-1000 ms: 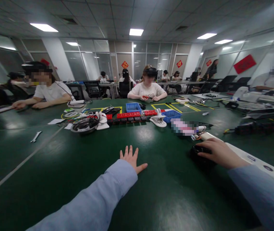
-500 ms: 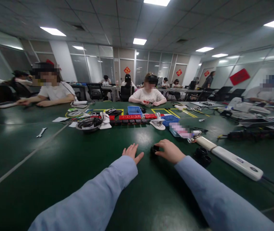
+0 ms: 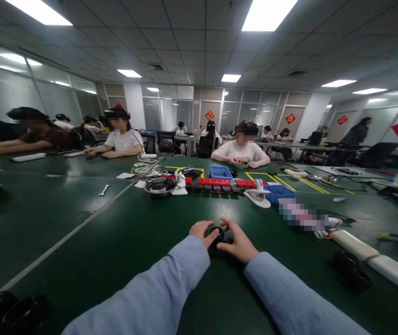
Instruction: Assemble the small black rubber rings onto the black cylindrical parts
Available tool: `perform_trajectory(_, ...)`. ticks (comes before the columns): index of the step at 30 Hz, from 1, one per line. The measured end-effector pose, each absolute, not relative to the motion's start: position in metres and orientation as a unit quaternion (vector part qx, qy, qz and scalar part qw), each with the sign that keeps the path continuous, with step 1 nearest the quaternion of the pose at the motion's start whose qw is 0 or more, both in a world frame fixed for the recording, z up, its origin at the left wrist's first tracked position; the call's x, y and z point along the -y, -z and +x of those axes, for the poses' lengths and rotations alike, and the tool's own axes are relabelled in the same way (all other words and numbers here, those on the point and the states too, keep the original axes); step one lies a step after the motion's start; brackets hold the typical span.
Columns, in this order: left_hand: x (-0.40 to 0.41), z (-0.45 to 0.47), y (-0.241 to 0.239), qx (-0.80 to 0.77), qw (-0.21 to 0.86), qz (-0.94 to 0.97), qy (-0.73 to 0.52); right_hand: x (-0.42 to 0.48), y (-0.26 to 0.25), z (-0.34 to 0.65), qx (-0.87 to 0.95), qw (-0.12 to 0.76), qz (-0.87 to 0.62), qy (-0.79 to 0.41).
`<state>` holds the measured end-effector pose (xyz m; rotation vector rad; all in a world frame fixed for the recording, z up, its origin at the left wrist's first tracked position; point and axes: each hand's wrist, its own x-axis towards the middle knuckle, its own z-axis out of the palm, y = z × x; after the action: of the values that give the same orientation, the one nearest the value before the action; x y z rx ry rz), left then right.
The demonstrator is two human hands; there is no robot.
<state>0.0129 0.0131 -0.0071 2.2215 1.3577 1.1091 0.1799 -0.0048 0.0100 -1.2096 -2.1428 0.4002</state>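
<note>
A small round black object [image 3: 217, 234] lies on the dark green table [image 3: 122, 232] straight in front of me. My left hand [image 3: 202, 231] and my right hand [image 3: 238, 243] meet over it, fingers curled on its two sides. Both arms wear light blue sleeves. What the black object is cannot be made out. Two more black round parts [image 3: 350, 272] lie to the right, beside a white power strip [image 3: 376, 263].
Farther back stand a row of red and black blocks [image 3: 216, 184], two blue bins [image 3: 221, 172], a white clamp [image 3: 256, 195], a bowl of cables [image 3: 159, 185] and a wrench [image 3: 104, 190]. Black rings [image 3: 10, 311] lie bottom left. Several people sit around the table.
My right hand carried a small black part from beside the power strip leftward to the middle. My left hand, flat on the table before, now closes on the part too. The view has tilted up.
</note>
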Motion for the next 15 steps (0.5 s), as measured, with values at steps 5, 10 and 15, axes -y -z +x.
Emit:
perform_trajectory(5, -0.017, 0.004, 0.002, -0.412, 0.159, 0.812, -0.381, -0.005, -0.008, 0.191, 0.836, 0.252, -0.441, -0.209)
perform_trajectory(10, -0.021, 0.0, -0.004, -0.404, 0.218, 0.823, -0.336, -0.012, -0.013, 0.192, 0.858, 0.229, -0.399, -0.227)
perform_trajectory(15, -0.021, 0.004, -0.007, -0.406, 0.264, 0.813, -0.325, -0.016, -0.018, 0.191, 0.859, 0.217, -0.386, -0.257)
